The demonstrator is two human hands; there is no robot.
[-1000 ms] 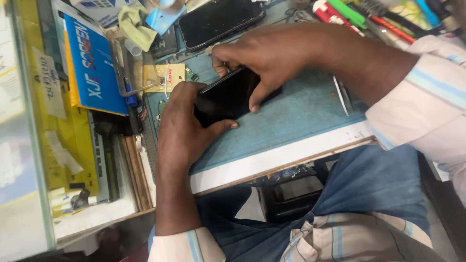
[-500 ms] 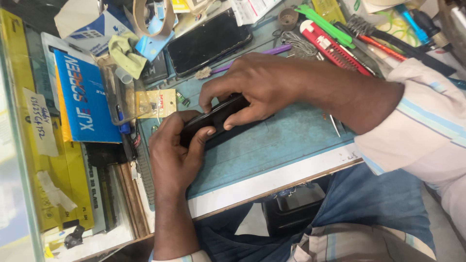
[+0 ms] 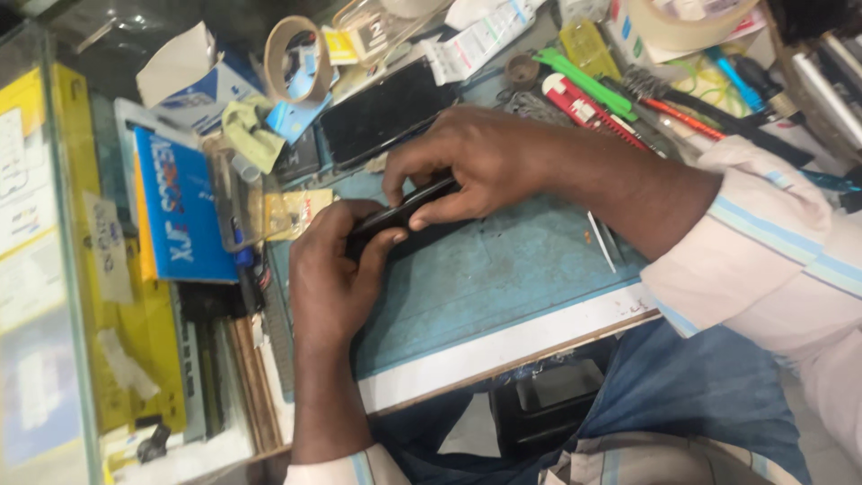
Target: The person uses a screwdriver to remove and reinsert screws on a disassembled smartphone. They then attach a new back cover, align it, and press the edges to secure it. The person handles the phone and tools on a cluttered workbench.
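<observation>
Phone, slim and glossy black, sat edge-up just above the blue-green mat on your surface (a second dark phone lay beyond). Your left hand and right hand each had their grip pinching it.

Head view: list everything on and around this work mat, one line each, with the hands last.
phone: one, black, held edge-up over the mat between both hands
second phone: one, black, lying flat at the mat's far edge
work mat: one, teal, white near edge, under the hands
tape roll: one, tan, far left of the clutter
box: one, blue, left of the mat
utility knives: two, one red and one green, far right side
tweezers: one, metal, on the mat's right part
left hand: one, fingers around the phone's near end
right hand: one, gripping the phone from above
</observation>
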